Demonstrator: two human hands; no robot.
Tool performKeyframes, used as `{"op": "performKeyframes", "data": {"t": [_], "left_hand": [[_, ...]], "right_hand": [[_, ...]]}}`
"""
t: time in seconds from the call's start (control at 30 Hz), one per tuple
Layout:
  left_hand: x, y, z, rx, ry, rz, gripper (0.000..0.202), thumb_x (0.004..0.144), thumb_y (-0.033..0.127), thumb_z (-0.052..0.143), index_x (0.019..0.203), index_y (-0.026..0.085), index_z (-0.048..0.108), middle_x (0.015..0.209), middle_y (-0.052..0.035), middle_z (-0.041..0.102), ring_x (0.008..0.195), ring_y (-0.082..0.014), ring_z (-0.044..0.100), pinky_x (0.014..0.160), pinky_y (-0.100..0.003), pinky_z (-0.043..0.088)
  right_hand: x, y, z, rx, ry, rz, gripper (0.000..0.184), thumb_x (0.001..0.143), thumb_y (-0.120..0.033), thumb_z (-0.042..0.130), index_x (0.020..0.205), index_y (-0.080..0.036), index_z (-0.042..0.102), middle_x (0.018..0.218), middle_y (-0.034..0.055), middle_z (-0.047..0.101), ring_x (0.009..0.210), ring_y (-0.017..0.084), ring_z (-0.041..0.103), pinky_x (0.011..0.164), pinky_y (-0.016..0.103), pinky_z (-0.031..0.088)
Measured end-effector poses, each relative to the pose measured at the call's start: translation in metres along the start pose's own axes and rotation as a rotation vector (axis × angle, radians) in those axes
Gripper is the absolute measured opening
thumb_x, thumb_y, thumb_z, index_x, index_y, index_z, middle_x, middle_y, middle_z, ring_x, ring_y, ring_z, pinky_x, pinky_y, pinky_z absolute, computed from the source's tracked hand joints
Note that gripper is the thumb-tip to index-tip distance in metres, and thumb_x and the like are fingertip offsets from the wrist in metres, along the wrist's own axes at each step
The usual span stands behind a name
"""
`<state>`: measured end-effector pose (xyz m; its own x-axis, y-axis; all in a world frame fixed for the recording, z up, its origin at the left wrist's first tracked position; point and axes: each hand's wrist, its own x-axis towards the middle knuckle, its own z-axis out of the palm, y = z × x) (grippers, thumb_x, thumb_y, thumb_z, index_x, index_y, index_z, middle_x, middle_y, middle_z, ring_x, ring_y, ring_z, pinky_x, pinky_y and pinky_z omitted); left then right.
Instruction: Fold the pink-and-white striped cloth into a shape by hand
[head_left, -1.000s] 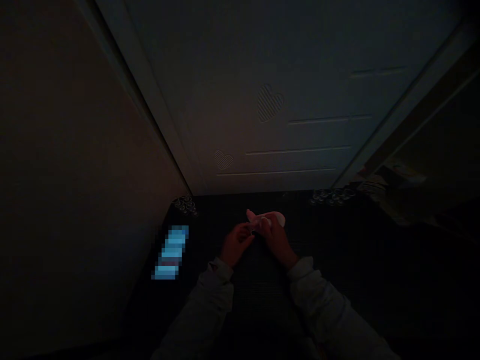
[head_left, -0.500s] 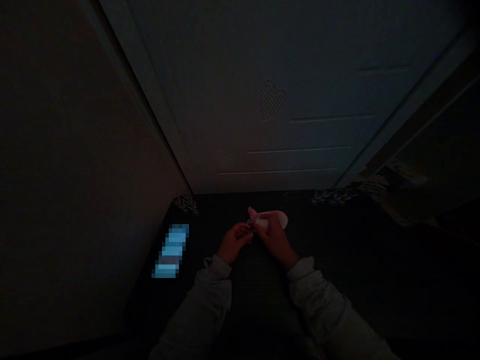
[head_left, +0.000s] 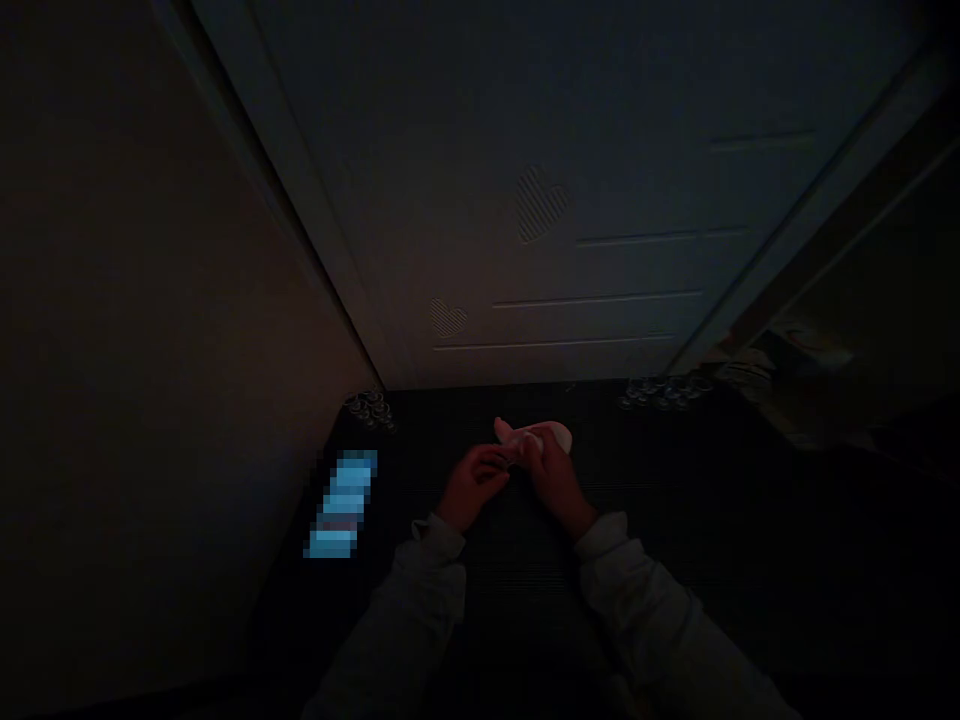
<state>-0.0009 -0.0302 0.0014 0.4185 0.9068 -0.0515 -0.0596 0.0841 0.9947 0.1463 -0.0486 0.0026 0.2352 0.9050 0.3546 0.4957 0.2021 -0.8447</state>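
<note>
In the dim light, a small pink and white object with a rounded right end and a pointed tip at upper left lies before me on the dark tabletop. What kind of thing it is I cannot tell. My right hand is closed on it, thumb across a pale part. Beside its left end, my left hand has bent fingers, the tips drawn together at a thin part or strand too dark to make out. Both hands nearly meet there.
A phone with a lit, blurred screen lies at left. Small ring-shaped pieces cluster at the back left, with more rings at the back right. A pale panel with heart reliefs rises behind the dark table.
My right thumb and fingers have shifted slightly right along the pink and white object. My left fingertips have moved slightly right, and a little more of the object's middle shows.
</note>
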Motion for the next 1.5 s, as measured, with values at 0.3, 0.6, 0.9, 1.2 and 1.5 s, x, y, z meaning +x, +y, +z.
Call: {"op": "performKeyframes", "data": {"t": [0.3, 0.6, 0.9, 1.2, 1.5], "left_hand": [[0.0028, -0.001, -0.0006, -0.065, 0.0, -0.113, 0.037, 0.072, 0.045, 0.053, 0.09, 0.014, 0.049, 0.066, -0.0019, 0.058, 0.057, -0.0119, 0.056, 0.055, -0.027, 0.044], [0.0028, 0.0014, -0.0008, -0.035, 0.008, -0.076, 0.034, 0.064, 0.029, 0.065, 0.091, 0.017, 0.048, 0.069, 0.0015, 0.057, 0.063, -0.0101, 0.055, 0.065, -0.026, 0.043], [0.0014, -0.0031, -0.0004, 0.051, 0.0, -0.012, 0.029, 0.061, 0.022, 0.068, 0.086, 0.017, 0.052, 0.079, -0.0002, 0.057, 0.077, -0.0121, 0.055, 0.077, -0.029, 0.042], [-0.0008, -0.0042, 0.0017, 0.139, -0.019, 0.028, 0.029, 0.063, 0.023, 0.066, 0.089, 0.017, 0.053, 0.078, -0.0003, 0.056, 0.075, -0.0124, 0.054, 0.074, -0.028, 0.043], [-0.0038, 0.0007, 0.0035, 0.214, -0.041, 0.058, 0.025, 0.066, 0.017, 0.061, 0.09, 0.018, 0.054, 0.082, -0.0006, 0.055, 0.079, -0.0124, 0.054, 0.071, -0.025, 0.044]], "right_hand": [[-0.0014, 0.0029, -0.0002, 0.04, 0.008, 0.023, 0.028, 0.087, -0.034, 0.029, 0.095, -0.017, 0.05, 0.093, 0.0078, 0.055, 0.088, 0.019, 0.051, 0.079, 0.035, 0.039], [-0.0019, 0.0029, 0.0007, 0.035, -0.034, -0.028, 0.025, 0.08, -0.033, 0.044, 0.1, -0.019, 0.047, 0.1, 0.0079, 0.053, 0.094, 0.02, 0.05, 0.082, 0.038, 0.04], [-0.0001, -0.001, -0.0009, -0.153, -0.035, -0.107, 0.026, 0.076, -0.036, 0.051, 0.095, -0.018, 0.051, 0.092, 0.0092, 0.055, 0.09, 0.023, 0.049, 0.082, 0.041, 0.039], [0.0012, 0.0025, 0.0012, -0.15, -0.044, -0.07, 0.02, 0.081, -0.032, 0.041, 0.086, -0.017, 0.053, 0.086, 0.0073, 0.055, 0.085, 0.02, 0.05, 0.077, 0.037, 0.04], [-0.0012, 0.0006, 0.0004, 0.034, 0.024, 0.131, 0.02, 0.083, -0.031, 0.035, 0.087, -0.018, 0.048, 0.083, 0.006, 0.056, 0.076, 0.019, 0.053, 0.068, 0.033, 0.042]]}}
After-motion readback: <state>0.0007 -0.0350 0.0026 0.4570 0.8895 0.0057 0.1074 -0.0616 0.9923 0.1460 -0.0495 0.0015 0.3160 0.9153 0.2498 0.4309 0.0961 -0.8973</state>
